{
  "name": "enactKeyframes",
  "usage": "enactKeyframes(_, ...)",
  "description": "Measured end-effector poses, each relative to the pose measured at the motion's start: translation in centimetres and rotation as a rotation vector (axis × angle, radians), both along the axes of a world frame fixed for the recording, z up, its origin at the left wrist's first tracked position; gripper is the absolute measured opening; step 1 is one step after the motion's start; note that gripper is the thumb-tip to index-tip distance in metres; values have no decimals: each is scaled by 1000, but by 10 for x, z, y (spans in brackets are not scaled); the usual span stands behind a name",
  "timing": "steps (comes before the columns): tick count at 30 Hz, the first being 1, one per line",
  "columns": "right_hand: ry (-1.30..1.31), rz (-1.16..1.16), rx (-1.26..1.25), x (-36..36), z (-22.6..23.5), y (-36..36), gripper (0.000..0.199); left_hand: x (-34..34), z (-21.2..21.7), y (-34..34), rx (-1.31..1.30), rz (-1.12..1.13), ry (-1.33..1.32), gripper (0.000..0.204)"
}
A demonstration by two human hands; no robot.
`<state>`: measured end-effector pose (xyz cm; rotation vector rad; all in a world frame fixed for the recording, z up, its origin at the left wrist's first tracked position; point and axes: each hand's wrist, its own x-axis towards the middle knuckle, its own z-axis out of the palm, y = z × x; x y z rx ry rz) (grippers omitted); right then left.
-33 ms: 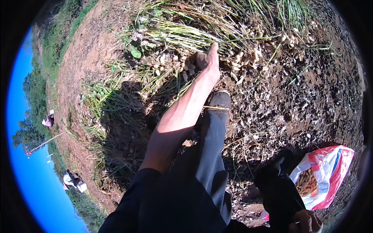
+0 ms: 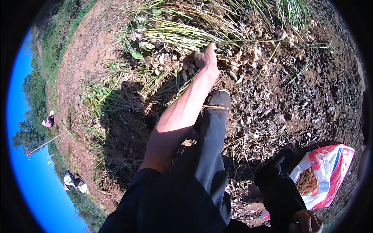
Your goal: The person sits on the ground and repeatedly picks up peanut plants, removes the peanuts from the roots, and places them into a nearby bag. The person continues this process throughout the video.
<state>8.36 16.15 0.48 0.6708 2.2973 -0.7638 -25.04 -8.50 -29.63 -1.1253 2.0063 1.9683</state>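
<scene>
My left hand [image 2: 206, 59] reaches forward, bare forearm sunlit, to a bundle of uprooted peanut plants [image 2: 175, 34] with long green stems. Its thumb lies along the stems and its other fingers curl into shade, closed on the plants as far as I can see. Pale peanut pods [image 2: 246, 58] cluster around the roots just right of it. At the lower right edge, my right hand [image 2: 307, 221] rests by my dark trouser leg with fingers curled. What it holds, if anything, is hidden.
A red and white plastic bag [image 2: 330, 174] stands open at the right, with peanuts [image 2: 306, 181] inside. My dark shoe [image 2: 219, 99] is beside the left forearm. Dry leaves [image 2: 272, 101] cover the soil. Two people [image 2: 72, 180] [image 2: 48, 121] are far off at the left.
My left hand has shifted very slightly to the left, and the long stem by its thumb has tilted a little. The right hand has not moved.
</scene>
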Motion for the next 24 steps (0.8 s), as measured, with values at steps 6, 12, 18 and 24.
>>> enactKeyframes(6, -28, 0, 19, 18, 14, 2, 20, 29, 17, -3, 123, -128, 64, 38)
enactKeyframes(12, 55, 68, 64, 22, 36, 2, 21, 71, 106, -28, 233, -586, 285, 16)
enactKeyframes(18, 189, 234, 77, 19, 62, 1, 23, 76, 113, -6, 1004, -578, 34, 18)
enactKeyframes(24, 269, 347, 32, 7, 73, 8, 25, 114, 43, 17, 242, -1169, -614, 44)
